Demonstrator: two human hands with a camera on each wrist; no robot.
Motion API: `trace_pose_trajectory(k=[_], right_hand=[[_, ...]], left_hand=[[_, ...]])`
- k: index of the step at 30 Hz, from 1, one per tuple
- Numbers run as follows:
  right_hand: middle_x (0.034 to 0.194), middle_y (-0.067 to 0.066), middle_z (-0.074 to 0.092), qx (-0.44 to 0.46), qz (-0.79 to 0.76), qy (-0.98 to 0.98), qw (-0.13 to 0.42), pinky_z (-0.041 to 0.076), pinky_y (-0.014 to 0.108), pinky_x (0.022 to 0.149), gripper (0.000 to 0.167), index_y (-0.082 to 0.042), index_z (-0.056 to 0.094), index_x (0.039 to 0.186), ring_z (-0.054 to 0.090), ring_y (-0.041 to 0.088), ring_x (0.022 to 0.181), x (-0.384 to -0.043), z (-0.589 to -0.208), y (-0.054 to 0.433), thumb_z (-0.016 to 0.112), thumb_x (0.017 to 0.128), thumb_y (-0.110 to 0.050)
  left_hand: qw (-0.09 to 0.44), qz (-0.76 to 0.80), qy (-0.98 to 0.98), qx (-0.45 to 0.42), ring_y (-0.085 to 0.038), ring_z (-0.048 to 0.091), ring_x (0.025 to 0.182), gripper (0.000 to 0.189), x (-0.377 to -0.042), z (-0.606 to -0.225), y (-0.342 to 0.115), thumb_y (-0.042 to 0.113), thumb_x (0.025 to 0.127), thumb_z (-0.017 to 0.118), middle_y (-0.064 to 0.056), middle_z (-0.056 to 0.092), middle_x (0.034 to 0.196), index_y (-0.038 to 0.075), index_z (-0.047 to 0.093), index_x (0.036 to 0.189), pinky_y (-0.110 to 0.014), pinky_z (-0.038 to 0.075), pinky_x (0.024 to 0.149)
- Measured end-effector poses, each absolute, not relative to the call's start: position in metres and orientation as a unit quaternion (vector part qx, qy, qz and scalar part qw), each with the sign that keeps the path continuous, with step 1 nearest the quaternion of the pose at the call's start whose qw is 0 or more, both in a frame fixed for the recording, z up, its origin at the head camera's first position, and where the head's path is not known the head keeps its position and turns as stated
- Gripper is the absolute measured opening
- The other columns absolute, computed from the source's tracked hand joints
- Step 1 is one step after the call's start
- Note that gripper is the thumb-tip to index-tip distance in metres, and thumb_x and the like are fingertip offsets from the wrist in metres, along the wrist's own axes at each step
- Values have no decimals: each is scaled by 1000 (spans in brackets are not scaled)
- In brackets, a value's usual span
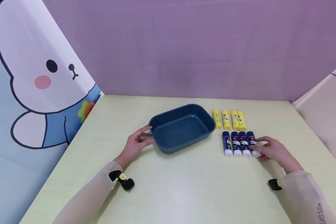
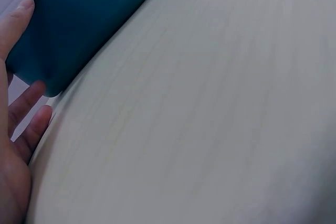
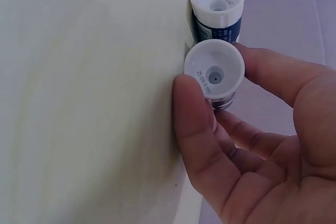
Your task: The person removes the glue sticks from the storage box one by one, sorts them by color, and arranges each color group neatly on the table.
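Observation:
My right hand (image 1: 273, 151) pinches the rightmost blue glue stick (image 1: 252, 141) between thumb and fingers. Its round white end (image 3: 214, 69) faces the right wrist camera. Close on its left lie several more blue glue sticks (image 1: 236, 143) in a row, white ends toward me. Further left, a dark blue rectangular plastic bin (image 1: 182, 130) stands at a slant, with nothing inside. My left hand (image 1: 134, 145) touches the bin's left end with loosely spread fingers. In the left wrist view, a fingertip (image 2: 26, 3) rests on the bin wall and the others are by its lower corner.
Behind the blue sticks, several yellow glue sticks (image 1: 226, 119) lie in a row beside the bin's right end. All stand on a pale wood-look table (image 1: 184, 189). A purple backdrop (image 1: 184, 49) rises at the far edge, and a printed cartoon cloth (image 1: 25, 102) hangs left.

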State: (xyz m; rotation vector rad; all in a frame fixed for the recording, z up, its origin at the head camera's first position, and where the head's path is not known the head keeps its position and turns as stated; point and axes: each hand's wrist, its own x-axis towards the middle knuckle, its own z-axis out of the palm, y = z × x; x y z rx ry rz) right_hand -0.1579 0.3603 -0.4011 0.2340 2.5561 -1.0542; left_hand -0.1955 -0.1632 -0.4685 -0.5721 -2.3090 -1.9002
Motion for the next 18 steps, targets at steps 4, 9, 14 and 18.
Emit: trace_pose_trajectory(k=[4,9,14,18], right_hand=[[99,21,61,84,-378,904,181,55,34,68,74,14,30,140,67,20,71,-156,-403,360,63,98,-37],[94,17,62,86,-382,903,177,56,34,68,75,14,30,140,67,20,72,-153,-404,361,62,98,-39],[92,15,64,83,-389,901,171,57,34,67,75,16,31,139,66,20,72,-151,-405,360,61,98,-39],[92,14,65,77,-391,902,164,56,33,66,72,15,32,139,66,20,72,-148,-406,359,61,99,-38]], left_hand=[[44,-623,-758,-186,-26,65,107,53,-196,-468,-163,0,87,75,-14,51,146,2,57,137,-23,49,72],[42,-624,-757,-188,-31,64,108,52,-198,-469,-162,0,88,75,-14,51,146,2,57,137,-24,48,73],[40,-627,-757,-182,-31,64,108,53,-196,-469,-163,0,87,75,-13,51,145,2,58,137,-24,49,73],[40,-629,-757,-173,-29,65,106,57,-194,-470,-165,-3,86,75,-20,57,137,1,55,139,-23,49,72]])
